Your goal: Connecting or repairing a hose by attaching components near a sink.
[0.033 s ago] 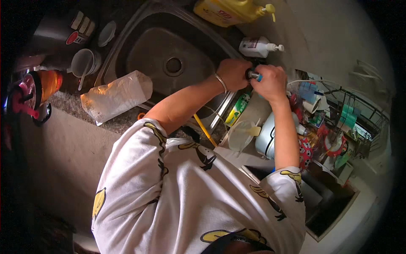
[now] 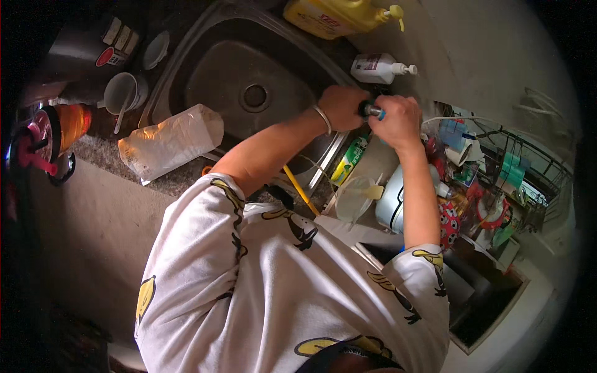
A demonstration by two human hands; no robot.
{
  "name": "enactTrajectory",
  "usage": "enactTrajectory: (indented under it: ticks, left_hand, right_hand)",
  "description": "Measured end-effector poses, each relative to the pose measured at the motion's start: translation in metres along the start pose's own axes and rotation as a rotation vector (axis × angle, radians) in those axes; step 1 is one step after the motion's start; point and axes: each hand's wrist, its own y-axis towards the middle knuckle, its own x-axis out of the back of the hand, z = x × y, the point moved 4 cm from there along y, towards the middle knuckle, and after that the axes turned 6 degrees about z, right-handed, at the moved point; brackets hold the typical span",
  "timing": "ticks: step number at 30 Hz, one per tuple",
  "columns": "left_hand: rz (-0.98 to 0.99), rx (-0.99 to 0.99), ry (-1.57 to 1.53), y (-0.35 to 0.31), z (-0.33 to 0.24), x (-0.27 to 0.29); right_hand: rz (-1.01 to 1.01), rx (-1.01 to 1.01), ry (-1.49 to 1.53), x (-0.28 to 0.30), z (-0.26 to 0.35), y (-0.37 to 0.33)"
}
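Beyond the sink's right-hand end, my two hands meet at a short dark and silver cylindrical piece (image 2: 372,110) with a bit of blue on it. My left hand (image 2: 344,109), a pale bangle at its wrist, is closed around the piece's left end. From the other side my right hand (image 2: 397,120) grips it with curled fingers. Much of the piece is hidden by my fingers, so its exact kind cannot be made out. Just below my hands lies a green and yellow package (image 2: 350,160).
The metal sink (image 2: 163,93) spreads to the left of my hands. Behind stand a white pump bottle (image 2: 373,69) and a yellow pump jug (image 2: 329,18). A crumpled pale bag (image 2: 174,146) lies on the front edge, near a white cup (image 2: 119,93). A silver pot (image 2: 390,199) sits under my right forearm.
The piece has tilted very slightly between my hands. My arms and everything around them look the same.
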Motion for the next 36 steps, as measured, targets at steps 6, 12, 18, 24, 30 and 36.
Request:
enactTrajectory:
  ticks: [6, 12, 18, 24, 30, 36]
  left_hand:
    - [0.157, 0.179, -0.091, -0.034, 0.071, 0.006]
    - [0.175, 0.184, -0.475, -0.063, 0.010, 0.035]
    - [0.289, 0.144, -0.273, -0.088, -0.046, 0.054]
    - [0.179, 0.092, -0.558, -0.125, -0.058, 0.055]
    - [0.407, 0.458, -1.011, -0.154, -0.067, 0.038]
    - [0.433, 0.595, -1.067, -0.170, -0.089, 0.029]
  right_hand:
    - [-0.050, 0.056, 0.036, -0.001, -0.006, -0.005]
    - [-0.256, 0.212, 0.009, 0.028, 0.031, -0.005]
    - [-0.192, -0.174, 0.841, -0.022, 0.069, -0.051]
    - [-0.265, -0.173, 1.439, -0.047, 0.080, -0.101]
    - [-0.380, 0.126, 1.178, -0.031, 0.096, -0.139]
    - [-0.475, 0.180, 1.253, -0.043, 0.104, -0.162]
